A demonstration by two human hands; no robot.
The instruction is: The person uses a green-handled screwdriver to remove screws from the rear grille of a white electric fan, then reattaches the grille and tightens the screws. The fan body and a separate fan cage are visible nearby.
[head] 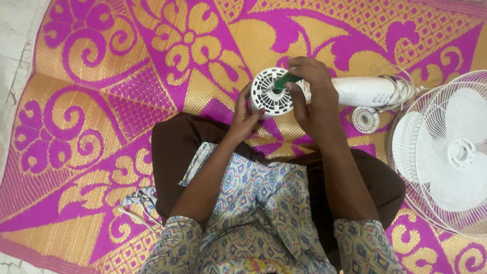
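Green-handled screwdriver (pixel 287 80) was clamped in the right hand (pixel 310 91), fingers curled tight round the handle, tip poking into the middle of the white motor housing (pixel 271 92). That grip was fully closed, no daylight in it. The left hand (pixel 245 114) cupped the housing from about 7 o'clock, fingers wrapped loosely round its rim to steady it, so closed on it too, just more relaxed.

The housing sat at roughly 12 o'clock from the person's lap, on the pink and gold mat (pixel 101 101), its vented round cover facing up at the camera. The fan's white neck (pixel 362 91) ran off toward 3 o'clock, with a coil of white cord (pixel 403 89) looped at its far end.

Progress-wise, I'd say it was a good way into the teardown: the wire guard with the blades (pixel 449 152) already lay apart at 3 to 4 o'clock, and a small round white cap (pixel 366 120) sat loose just below the neck. The vented cover was on the housing yet, so the screws there looked like what was left. Couldn't tell how many were out.
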